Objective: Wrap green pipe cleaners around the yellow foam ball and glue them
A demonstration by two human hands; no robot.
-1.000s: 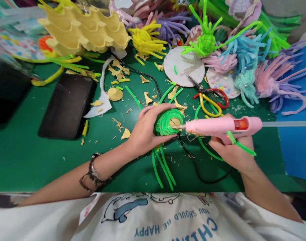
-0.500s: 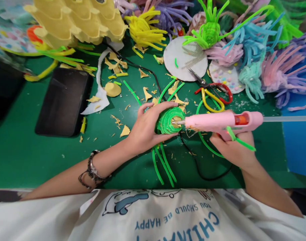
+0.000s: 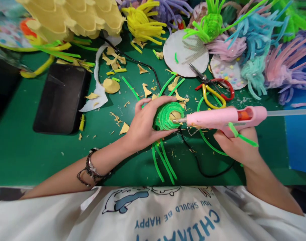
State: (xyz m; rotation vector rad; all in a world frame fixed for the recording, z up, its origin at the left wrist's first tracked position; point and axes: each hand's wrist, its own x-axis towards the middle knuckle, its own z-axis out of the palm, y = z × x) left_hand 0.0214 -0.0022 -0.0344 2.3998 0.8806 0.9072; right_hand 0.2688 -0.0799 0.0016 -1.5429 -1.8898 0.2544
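My left hand (image 3: 145,125) is wrapped round a green pipe-cleaner ball (image 3: 166,117), thumb below and fingers above. A round of tan card shows at the ball's right side, and loose green pipe-cleaner ends (image 3: 164,164) stick out below and above it. My right hand (image 3: 239,147) grips the handle of a pink hot glue gun (image 3: 213,119), which has a clear glue stick (image 3: 288,112) out of its back. The gun's metal nozzle lies at the tan card; whether it touches is hard to tell. A short green pipe cleaner (image 3: 245,139) is tied round the gun's handle.
Scissors (image 3: 213,88) with red and yellow handles lie beyond the gun, partly on a white disc (image 3: 176,57). A black phone-like slab (image 3: 62,100) lies at left, below a yellow egg carton (image 3: 72,16). Pipe-cleaner bundles (image 3: 145,23) line the back. A black cable (image 3: 203,172) crosses the table.
The glue gun has drawn back slightly to the right, showing more of the tan card in the ball. My left hand keeps its hold. The whole view has shifted a little.
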